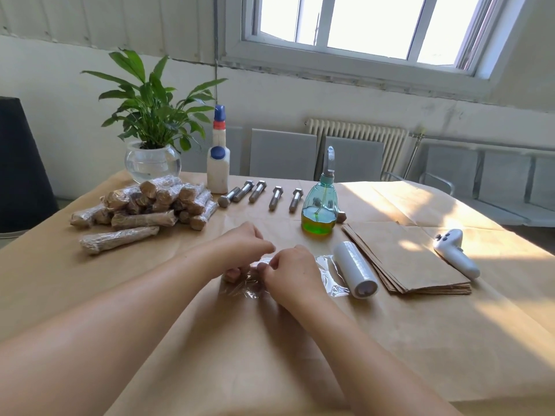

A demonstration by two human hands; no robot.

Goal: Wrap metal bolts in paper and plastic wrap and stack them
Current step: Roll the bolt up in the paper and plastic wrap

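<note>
My left hand [243, 246] and my right hand [291, 271] meet at the table's middle, fingers curled around a paper-wrapped bolt [232, 276] that lies on clear plastic wrap [329, 274]. The bolt is mostly hidden under my hands. The sheet runs right to the plastic wrap roll [356, 273]. A stack of brown paper sheets [405, 259] lies right of the roll. Several bare metal bolts [258, 192] lie in a row farther back. A pile of wrapped bolts [150, 205] sits at the left.
A green-liquid spray bottle [319, 205] stands behind the roll, a white bottle [218, 163] and a potted plant [151, 145] at the back. A white controller [456, 253] lies at the right. Brown paper covers the table [270, 340].
</note>
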